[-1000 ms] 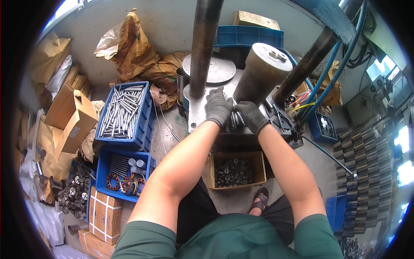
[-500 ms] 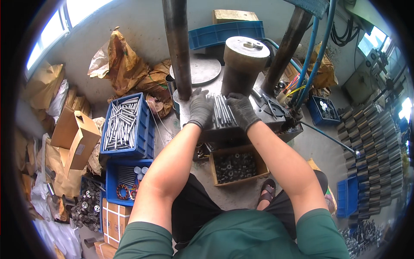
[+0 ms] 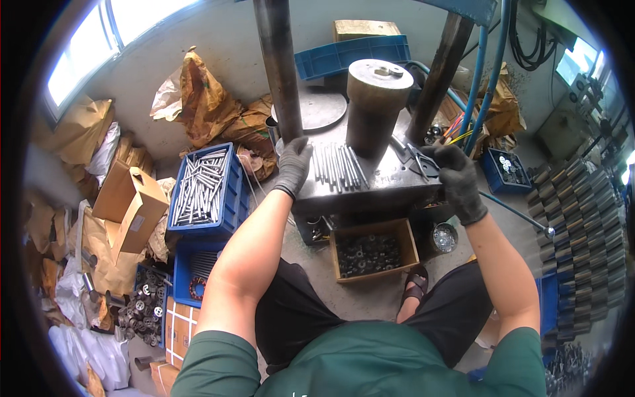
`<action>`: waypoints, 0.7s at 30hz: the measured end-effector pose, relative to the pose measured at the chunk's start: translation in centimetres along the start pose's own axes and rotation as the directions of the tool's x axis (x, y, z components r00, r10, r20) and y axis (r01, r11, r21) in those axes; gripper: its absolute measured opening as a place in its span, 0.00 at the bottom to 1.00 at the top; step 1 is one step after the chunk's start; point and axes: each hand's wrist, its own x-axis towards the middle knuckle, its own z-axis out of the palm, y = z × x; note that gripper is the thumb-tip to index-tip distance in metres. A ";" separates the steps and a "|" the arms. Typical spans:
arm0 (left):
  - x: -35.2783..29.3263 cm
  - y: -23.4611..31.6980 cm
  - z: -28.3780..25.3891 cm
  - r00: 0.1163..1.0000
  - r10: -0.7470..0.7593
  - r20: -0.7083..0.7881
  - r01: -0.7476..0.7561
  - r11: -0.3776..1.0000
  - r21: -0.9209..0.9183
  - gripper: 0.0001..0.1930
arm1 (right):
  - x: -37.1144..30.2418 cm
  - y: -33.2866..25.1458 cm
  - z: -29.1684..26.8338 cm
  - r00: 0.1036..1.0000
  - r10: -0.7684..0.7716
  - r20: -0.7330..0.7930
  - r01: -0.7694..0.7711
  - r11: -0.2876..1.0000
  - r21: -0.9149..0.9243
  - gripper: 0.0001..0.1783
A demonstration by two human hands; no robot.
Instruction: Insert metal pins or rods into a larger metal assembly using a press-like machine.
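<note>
Rods (image 3: 338,167) point away, slightly left, side by side. Left hand (image 3: 294,165) is partly open; right hand (image 3: 460,180) curls, contents unclear.

The open cardboard box (image 3: 144,221) gapes wide, flap up! Beyond it slumps a crumpled brown sack (image 3: 202,92), with a bright window (image 3: 83,66) higher up behind. On the box's near side come heaped metal wheels (image 3: 140,308), a strapped carton (image 3: 178,327), white plastic bags (image 3: 98,360); far to its right, stacked metal cylinders (image 3: 585,245).
</note>
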 end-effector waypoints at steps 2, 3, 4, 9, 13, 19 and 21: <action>0.6 -1.5 -2.3 0.997 -0.036 -0.074 0.034 0.999 -0.031 0.13 | -2.1 -0.7 -1.5 0.995 0.096 -0.001 -0.096 0.995 -0.009 0.19; 0.6 -1.9 -3.1 0.992 -0.085 -0.096 0.076 0.993 -0.093 0.13 | -3.0 -0.7 -2.7 0.993 0.119 0.028 -0.116 0.990 -0.075 0.17; 0.7 -2.6 -4.7 0.984 -0.132 -0.123 0.113 0.982 -0.149 0.14 | -3.8 -0.6 -3.2 0.988 0.140 0.062 -0.130 0.982 -0.136 0.15; -0.5 -7.9 -9.6 0.990 -0.134 -0.047 0.133 0.756 0.641 0.15 | -6.7 0.2 -5.4 0.881 0.340 0.329 -0.054 0.763 -0.644 0.16; -4.3 -16.1 -11.3 0.892 -0.452 0.010 0.267 0.543 0.796 0.17 | -6.5 -1.6 -3.4 0.754 0.398 0.522 0.115 0.702 -0.703 0.21; -11.7 -26.6 -6.2 0.625 -0.739 0.252 0.215 0.473 0.854 0.27 | -5.3 0.1 -4.2 0.431 0.236 0.871 0.567 0.680 -0.465 0.21; -11.7 -26.4 -0.7 0.513 -0.805 0.296 0.199 0.447 0.872 0.27 | -5.7 0.3 -4.6 0.297 0.182 0.937 0.736 0.582 -0.347 0.20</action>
